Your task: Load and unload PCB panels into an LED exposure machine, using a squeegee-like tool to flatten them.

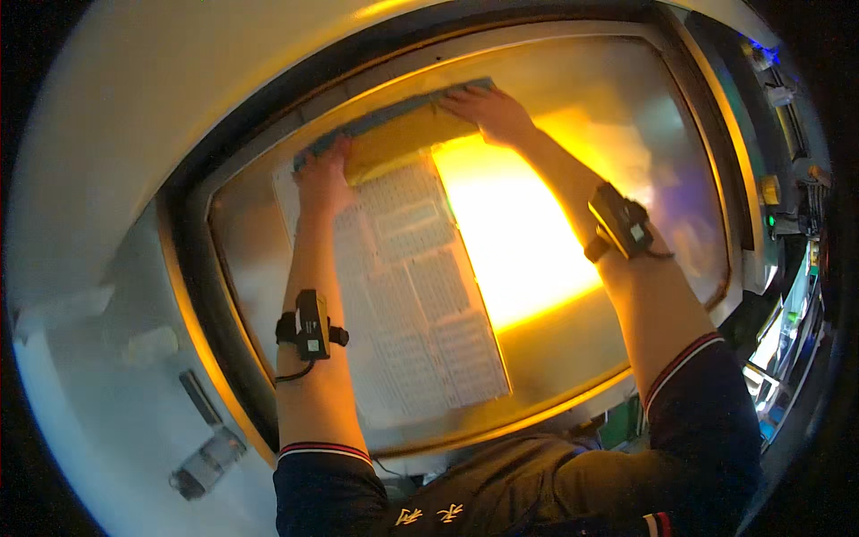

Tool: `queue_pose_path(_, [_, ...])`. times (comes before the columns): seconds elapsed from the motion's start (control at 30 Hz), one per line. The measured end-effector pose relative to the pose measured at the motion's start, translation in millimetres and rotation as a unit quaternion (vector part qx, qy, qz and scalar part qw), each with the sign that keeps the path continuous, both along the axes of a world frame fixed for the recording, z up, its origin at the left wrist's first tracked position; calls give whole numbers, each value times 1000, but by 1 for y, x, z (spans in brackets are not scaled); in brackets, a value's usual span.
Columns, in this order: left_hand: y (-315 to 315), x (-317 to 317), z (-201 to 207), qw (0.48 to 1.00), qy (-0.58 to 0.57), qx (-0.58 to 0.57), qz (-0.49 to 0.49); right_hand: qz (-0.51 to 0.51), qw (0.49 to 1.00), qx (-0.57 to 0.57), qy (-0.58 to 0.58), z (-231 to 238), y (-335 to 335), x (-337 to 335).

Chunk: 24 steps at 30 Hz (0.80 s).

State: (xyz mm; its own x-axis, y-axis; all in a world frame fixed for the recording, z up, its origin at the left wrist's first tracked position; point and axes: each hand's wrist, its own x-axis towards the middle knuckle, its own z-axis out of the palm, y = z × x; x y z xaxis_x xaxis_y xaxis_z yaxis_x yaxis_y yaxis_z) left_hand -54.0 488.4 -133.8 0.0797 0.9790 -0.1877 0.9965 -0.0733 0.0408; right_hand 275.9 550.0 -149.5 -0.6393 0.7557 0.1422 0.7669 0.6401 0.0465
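A long blue-grey strip lies slantwise near the far edge of a shiny metal bed. My left hand rests on its left end, with thumb and fingers apart. Toward the strip's right end, my right hand lies with fingers stretched out over it. A yellow band runs along the near side of the strip, between my hands. Below that, a pale sheet printed with rows of small marks lies on the bed, partly under my left forearm. What my fingertips touch underneath is hidden.
Strong yellow-white glare covers the bed right of the sheet. A dark raised frame surrounds the bed. Left of it, a clear container and a dark bar lie on a pale surface. Small black devices are strapped to both forearms.
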Motion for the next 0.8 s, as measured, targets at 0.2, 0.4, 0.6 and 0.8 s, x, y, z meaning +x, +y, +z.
queue_pose_path(0.2, [83,-26,-35,996,-85,6,-25,-8,996,70,-48,-21,70,-4])
queue_pose_path(0.4, [-33,-19,-24,997,-5,57,-60,-9,1000,-11,19,-8,-38,-1])
queue_pose_path(0.6, [-282,110,30,975,-50,-214,-28,58,982,-181,6,33,-300,131])
queue_pose_path(0.8, [-471,185,64,948,-54,-304,-72,62,965,-244,77,58,-479,207])
